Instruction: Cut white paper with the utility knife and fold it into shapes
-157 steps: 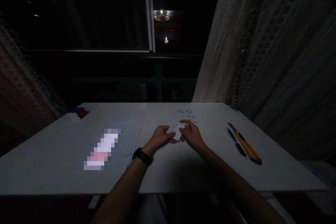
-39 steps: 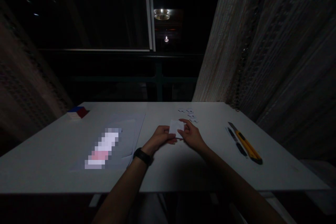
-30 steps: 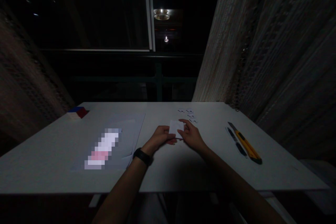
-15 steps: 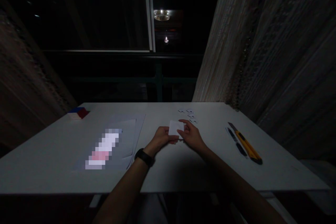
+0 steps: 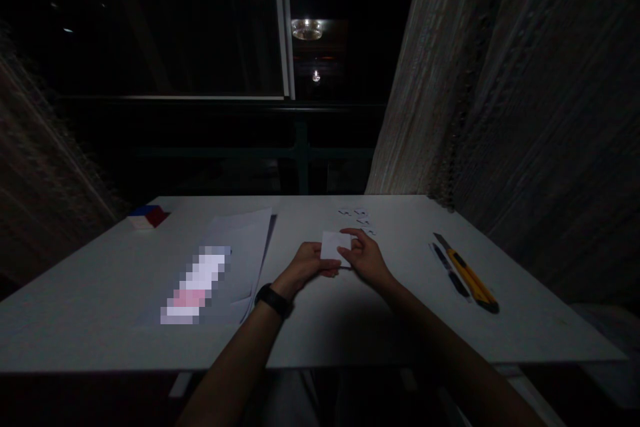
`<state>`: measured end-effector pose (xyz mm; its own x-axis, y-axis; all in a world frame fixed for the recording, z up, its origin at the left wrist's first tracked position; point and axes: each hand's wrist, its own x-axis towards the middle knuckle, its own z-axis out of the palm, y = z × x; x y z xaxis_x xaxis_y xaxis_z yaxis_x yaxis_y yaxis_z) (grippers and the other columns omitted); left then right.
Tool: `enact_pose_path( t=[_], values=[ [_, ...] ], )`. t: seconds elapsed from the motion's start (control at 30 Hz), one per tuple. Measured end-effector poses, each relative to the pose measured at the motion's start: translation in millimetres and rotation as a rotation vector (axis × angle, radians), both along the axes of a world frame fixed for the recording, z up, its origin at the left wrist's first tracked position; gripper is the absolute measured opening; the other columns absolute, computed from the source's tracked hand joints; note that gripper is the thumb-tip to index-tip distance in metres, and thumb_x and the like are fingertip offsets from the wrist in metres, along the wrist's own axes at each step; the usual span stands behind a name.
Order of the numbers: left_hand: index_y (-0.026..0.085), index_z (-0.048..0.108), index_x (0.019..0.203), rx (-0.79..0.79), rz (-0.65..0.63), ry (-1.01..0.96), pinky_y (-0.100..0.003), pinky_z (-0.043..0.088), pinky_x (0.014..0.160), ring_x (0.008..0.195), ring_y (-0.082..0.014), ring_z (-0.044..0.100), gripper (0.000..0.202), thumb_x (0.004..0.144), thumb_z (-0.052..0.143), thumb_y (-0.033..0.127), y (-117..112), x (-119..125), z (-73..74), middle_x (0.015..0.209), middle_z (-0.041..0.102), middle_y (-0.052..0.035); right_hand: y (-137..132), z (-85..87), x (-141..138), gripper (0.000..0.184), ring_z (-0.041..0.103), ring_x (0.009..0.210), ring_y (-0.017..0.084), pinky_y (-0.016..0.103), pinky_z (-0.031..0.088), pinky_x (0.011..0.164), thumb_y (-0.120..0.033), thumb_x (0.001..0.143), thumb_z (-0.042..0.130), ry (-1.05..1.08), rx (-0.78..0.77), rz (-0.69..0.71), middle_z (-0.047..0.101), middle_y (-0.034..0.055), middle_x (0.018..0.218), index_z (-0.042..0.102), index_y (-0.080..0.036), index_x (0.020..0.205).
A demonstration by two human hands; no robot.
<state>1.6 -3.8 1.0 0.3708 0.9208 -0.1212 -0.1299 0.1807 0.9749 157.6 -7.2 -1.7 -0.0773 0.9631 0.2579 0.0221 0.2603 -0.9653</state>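
Between my two hands is a small square of white paper (image 5: 333, 245), held just above the table. My left hand (image 5: 307, 261), with a dark band on its wrist, pinches the lower left of the square. The fingers of my right hand (image 5: 367, 258) are closed on its right side, the thumb lying on the face of the paper and a fingertip at the top corner. Just beyond the hands lie several small white paper pieces with dark marks (image 5: 361, 220).
On the white table (image 5: 310, 340), a yellow utility knife (image 5: 470, 277) and a pen (image 5: 450, 271) lie at right. Paper sheets (image 5: 245, 247) lie at left with a bright, pixelated object (image 5: 195, 287) over them. A coloured cube (image 5: 148, 216) sits far left. Curtains (image 5: 415, 80) hang beyond.
Both hands keep hold of the paper square, almost unmoved. At left, the far edge of the top paper sheet has lifted and shifted, with a dark shadow beside it.
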Motion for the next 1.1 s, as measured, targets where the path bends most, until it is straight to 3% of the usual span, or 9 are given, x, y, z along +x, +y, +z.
enact_pose_path(
  t=[0.23, 0.7, 0.9, 1.1],
  values=[
    [0.005, 0.064, 0.083, 0.016, -0.019, 0.005, -0.027, 0.053, 0.057, 0.056, -0.0144, 0.062, 0.039, 0.050, 0.081, 0.018, 1.2, -1.3, -1.7, 0.066, 0.066, -0.0076, 1.0, -0.5, -0.6, 0.043, 0.051, 0.047, 0.010, 0.021, 0.038, 0.043, -0.028, 0.062, 0.064, 0.007, 0.001, -0.013, 0.052, -0.0053, 0.057, 0.051, -0.017, 0.102],
    [0.005, 0.064, 0.082, 0.007, -0.027, 0.048, -0.028, 0.053, 0.056, 0.055, -0.0148, 0.062, 0.037, 0.051, 0.080, 0.018, 0.0, 0.4, 0.2, 0.070, 0.067, -0.0100, 0.1, 1.1, 2.0, 0.040, 0.060, 0.057, 0.015, 0.024, 0.044, 0.049, -0.035, 0.064, 0.063, -0.007, -0.003, -0.043, 0.059, -0.0014, 0.062, 0.052, -0.017, 0.098],
    [0.005, 0.064, 0.079, 0.009, -0.023, 0.068, -0.028, 0.053, 0.056, 0.055, -0.0147, 0.062, 0.037, 0.049, 0.081, 0.019, -0.7, 0.9, 1.1, 0.068, 0.067, -0.0095, 6.7, -5.5, 3.7, 0.034, 0.056, 0.055, 0.014, 0.025, 0.045, 0.051, -0.037, 0.064, 0.063, -0.032, 0.048, -0.095, 0.053, -0.0035, 0.056, 0.056, -0.017, 0.091],
    [0.005, 0.065, 0.073, 0.034, -0.034, 0.095, -0.026, 0.052, 0.056, 0.053, -0.0139, 0.061, 0.031, 0.050, 0.080, 0.018, -0.8, 1.3, 0.3, 0.062, 0.066, -0.0079, 8.6, -6.1, 4.5, 0.031, 0.047, 0.046, 0.010, 0.022, 0.038, 0.046, -0.035, 0.060, 0.066, -0.019, 0.050, -0.132, 0.047, -0.0057, 0.051, 0.058, -0.017, 0.083]
  ],
)
